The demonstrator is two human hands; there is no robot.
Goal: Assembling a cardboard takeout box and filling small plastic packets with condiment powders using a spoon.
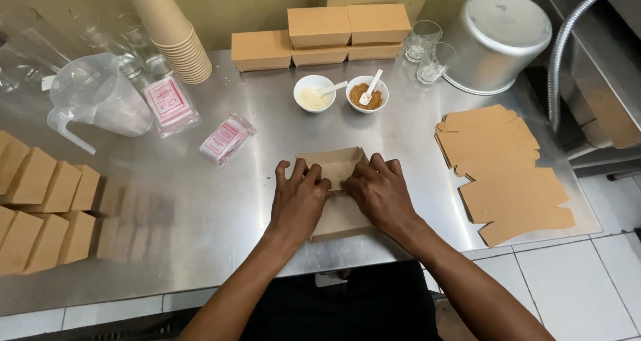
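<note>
I have both hands on a half-folded brown cardboard box [337, 171] that sits near the front edge of the steel table [267, 134], about midway along it. My left hand [298, 197] presses down on the box's left side with the fingers spread and curled over the fold; my right hand [379, 193] does the same on the right side, fingers bent against the raised wall. Neither hand lifts the box; both push it flat to the table (the near flap lies under my palms, so I cannot tell how it is creased).

Behind the box, toward the back edge, stand two small white bowls: one with a pale powder [314, 93], one with a brown powder [366, 94], each with a white spoon. Along the back edge sit closed brown boxes [320, 37], and toward the back right corner two drinking glasses [427, 50] and an upturned metal pot [497, 39]. A pile of flat box blanks [504, 174] lies by the right edge. On the left edge more folded boxes [43, 207] are lined up; toward the back left are a clear plastic jug [100, 100], a stack of paper cups [173, 34] and two packets in clear wrap [200, 120].
</note>
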